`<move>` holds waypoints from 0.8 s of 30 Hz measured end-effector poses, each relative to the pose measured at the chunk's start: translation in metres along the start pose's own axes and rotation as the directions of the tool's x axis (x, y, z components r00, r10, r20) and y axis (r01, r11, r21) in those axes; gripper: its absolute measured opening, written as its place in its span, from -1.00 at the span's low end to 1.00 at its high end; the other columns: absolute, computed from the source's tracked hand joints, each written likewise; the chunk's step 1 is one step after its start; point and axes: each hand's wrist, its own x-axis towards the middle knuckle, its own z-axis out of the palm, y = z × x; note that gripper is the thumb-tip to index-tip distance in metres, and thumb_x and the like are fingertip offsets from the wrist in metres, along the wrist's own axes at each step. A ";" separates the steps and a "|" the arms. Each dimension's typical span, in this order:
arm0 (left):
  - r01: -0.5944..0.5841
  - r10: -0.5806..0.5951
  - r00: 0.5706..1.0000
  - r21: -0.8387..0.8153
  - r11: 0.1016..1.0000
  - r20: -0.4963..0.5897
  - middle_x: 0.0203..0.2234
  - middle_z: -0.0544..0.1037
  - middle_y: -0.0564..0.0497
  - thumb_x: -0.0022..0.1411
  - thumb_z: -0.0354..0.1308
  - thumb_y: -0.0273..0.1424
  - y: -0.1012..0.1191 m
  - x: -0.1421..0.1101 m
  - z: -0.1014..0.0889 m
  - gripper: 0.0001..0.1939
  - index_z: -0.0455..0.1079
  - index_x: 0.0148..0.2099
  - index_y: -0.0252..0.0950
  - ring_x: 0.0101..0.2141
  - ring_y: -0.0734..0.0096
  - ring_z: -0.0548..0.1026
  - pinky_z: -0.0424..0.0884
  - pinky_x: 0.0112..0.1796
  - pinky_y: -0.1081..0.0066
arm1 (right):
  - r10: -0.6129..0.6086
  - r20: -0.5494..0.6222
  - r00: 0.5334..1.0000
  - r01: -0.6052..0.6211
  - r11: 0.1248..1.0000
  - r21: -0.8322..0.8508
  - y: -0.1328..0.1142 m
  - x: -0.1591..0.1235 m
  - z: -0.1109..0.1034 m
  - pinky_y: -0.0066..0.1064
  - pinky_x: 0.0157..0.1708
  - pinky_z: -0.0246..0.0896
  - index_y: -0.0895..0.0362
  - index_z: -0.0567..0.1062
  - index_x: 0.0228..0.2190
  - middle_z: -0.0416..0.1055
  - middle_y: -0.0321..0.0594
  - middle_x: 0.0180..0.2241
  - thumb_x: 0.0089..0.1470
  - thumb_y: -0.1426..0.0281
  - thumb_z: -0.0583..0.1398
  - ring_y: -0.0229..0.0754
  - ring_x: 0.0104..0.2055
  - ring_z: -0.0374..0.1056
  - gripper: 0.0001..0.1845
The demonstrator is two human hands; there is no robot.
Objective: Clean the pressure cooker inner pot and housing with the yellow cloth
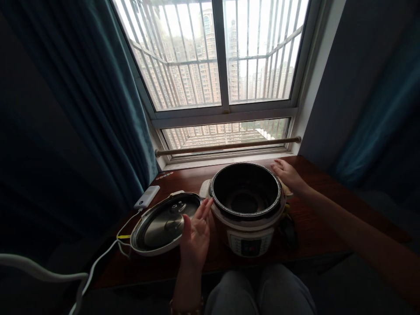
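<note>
A white electric pressure cooker (234, 224) stands on the brown table, its top uncovered. The black inner pot (246, 203) sits in it with its rim showing. My left hand (197, 234) is open at the cooker's left side, palm turned up, fingertips close to the rim; whether they touch it I cannot tell. At the right of the rim is my right hand (289, 176), holding nothing that I can see, its fingers loosely bent and apart. The cooker's lid (160, 232) lies with its metal inside facing up, left of and partly behind my left hand.
A white power bank (146, 197) with a white cable (98, 262) lies on the table (315, 210) at the left. A dark, coiled cord (288, 229) sits right of the cooker. Behind the table is a barred window with a rail (229, 146); a blue curtain (108, 109) hangs left.
</note>
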 end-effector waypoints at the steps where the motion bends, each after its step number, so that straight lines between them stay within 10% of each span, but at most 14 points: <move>1: -0.013 0.013 1.000 0.018 1.000 -0.005 0.10 0.31 -0.19 0.15 -0.11 0.07 -0.002 -0.002 -0.001 -0.32 0.32 0.08 -0.37 0.21 0.24 0.04 -0.21 0.20 0.34 | -0.048 -0.009 0.999 0.048 0.999 0.025 -0.009 -0.010 -0.005 -0.22 0.00 0.18 0.09 0.41 -0.17 0.43 -0.13 -0.10 -0.08 0.26 0.23 -0.07 0.01 0.30 -0.62; 6: -0.147 0.157 0.987 0.171 0.974 -0.046 0.11 0.30 -0.08 0.15 0.01 -0.03 -0.011 -0.026 -0.003 -0.44 0.36 0.05 -0.31 0.22 0.23 0.00 -0.24 0.21 0.32 | -0.181 -0.268 0.946 0.200 0.979 0.045 -0.006 -0.085 -0.042 -0.22 0.00 0.19 0.05 0.40 -0.17 0.42 -0.16 -0.11 0.06 0.23 0.11 -0.13 -0.05 0.35 -0.71; 8: -0.156 0.175 0.983 0.234 0.960 -0.060 0.07 0.36 -0.09 0.16 0.05 -0.12 -0.018 -0.042 -0.002 -0.53 0.40 0.01 -0.32 0.21 0.19 0.04 -0.19 0.21 0.30 | -0.096 -0.411 0.907 0.068 0.994 -0.083 0.032 -0.119 -0.048 -0.17 -0.08 0.25 0.05 0.40 -0.24 0.45 -0.15 -0.21 0.05 0.22 0.10 -0.09 -0.15 0.39 -0.75; 13: 0.114 -0.105 0.993 0.323 0.940 -0.048 -0.13 0.52 -0.15 0.10 0.14 -0.23 -0.053 -0.077 0.010 -0.66 0.49 -0.14 -0.31 0.02 0.03 0.35 0.09 0.12 0.17 | 0.084 -0.238 0.968 -0.209 0.796 -0.568 0.149 -0.175 -0.028 -0.06 -0.10 0.21 0.04 0.43 -0.24 0.40 -0.05 -0.19 -0.20 0.34 0.24 0.12 -0.12 0.33 -0.63; 18: 0.241 -0.369 0.924 0.599 0.764 0.099 -0.19 0.55 -0.08 0.12 0.11 -0.18 -0.089 -0.097 0.026 -0.69 0.50 -0.18 -0.23 -0.09 0.09 0.43 0.27 0.00 0.22 | 0.179 -0.212 0.961 -0.256 0.867 -0.428 0.189 -0.158 -0.045 -0.18 -0.11 0.21 0.09 0.49 -0.28 0.47 -0.13 -0.29 -0.20 0.41 0.15 0.04 -0.17 0.36 -0.66; 24: 0.345 -0.541 0.840 0.721 0.601 0.049 -0.17 0.53 -0.03 0.12 0.09 -0.15 -0.121 -0.104 0.024 -0.68 0.48 -0.19 -0.23 -0.07 0.19 0.42 0.25 0.03 0.29 | 0.303 -0.312 0.900 -0.380 0.897 -0.227 0.196 -0.108 -0.149 -0.35 -0.32 0.30 0.20 0.53 -0.34 0.52 -0.15 -0.34 -0.07 0.15 0.07 -0.08 -0.27 0.42 -0.58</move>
